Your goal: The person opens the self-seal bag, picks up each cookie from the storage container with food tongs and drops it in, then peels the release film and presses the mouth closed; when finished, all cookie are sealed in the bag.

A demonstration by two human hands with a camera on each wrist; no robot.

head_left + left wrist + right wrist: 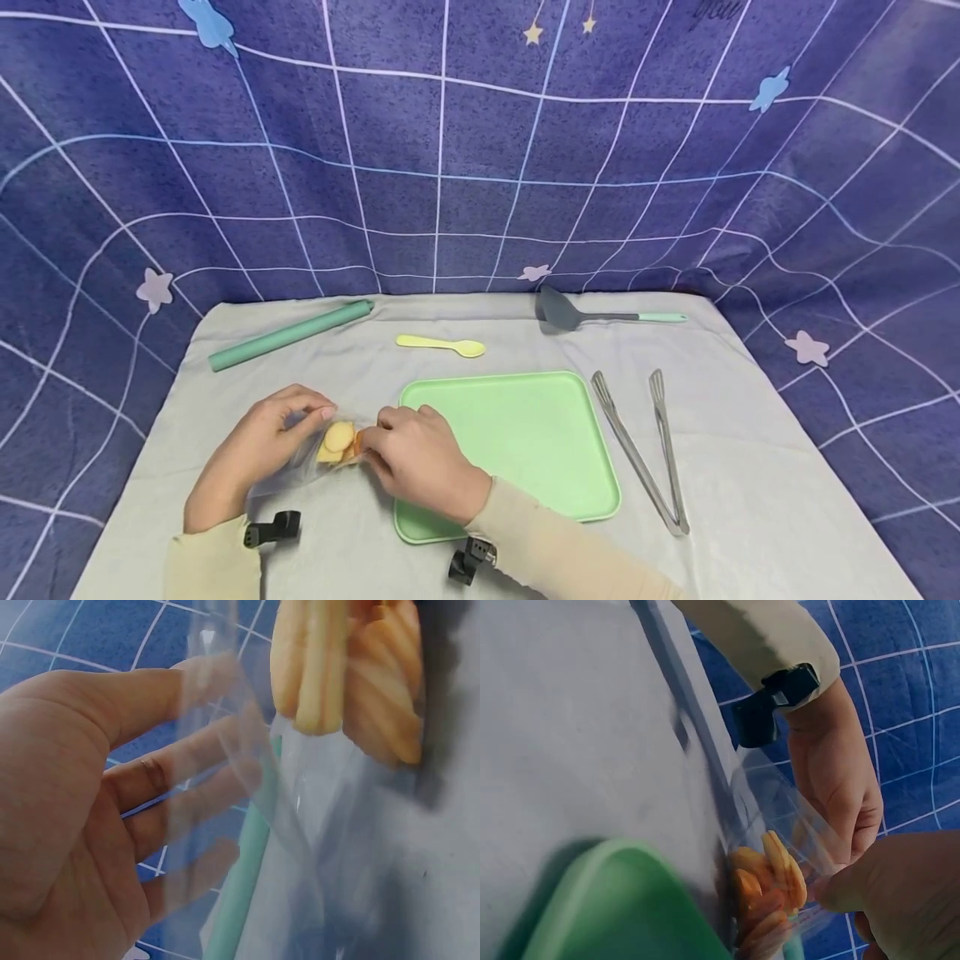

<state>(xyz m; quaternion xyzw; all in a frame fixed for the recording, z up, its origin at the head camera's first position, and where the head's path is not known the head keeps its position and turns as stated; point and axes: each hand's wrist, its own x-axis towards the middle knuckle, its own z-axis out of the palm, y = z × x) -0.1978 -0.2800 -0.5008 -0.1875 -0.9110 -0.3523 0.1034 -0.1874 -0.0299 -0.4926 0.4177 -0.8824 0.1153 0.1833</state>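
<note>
A clear plastic bag holds several yellow and orange food-like pieces; their exact kind is unclear. My right hand pinches the bag beside the pieces, over the left edge of the green tray. On the bag's other side is my left hand. In the left wrist view its fingers are spread and loosely bent, with a gap between thumb and index tips, and the clear film crosses in front of them. In the right wrist view the pieces hang in the bag near the right thumb.
A green rolling pin or rod lies at the back left. Behind the tray is a yellow spoon, and a dark spatula with a mint handle lies farther right. Metal tongs lie spread to the tray's right, on the grey cloth.
</note>
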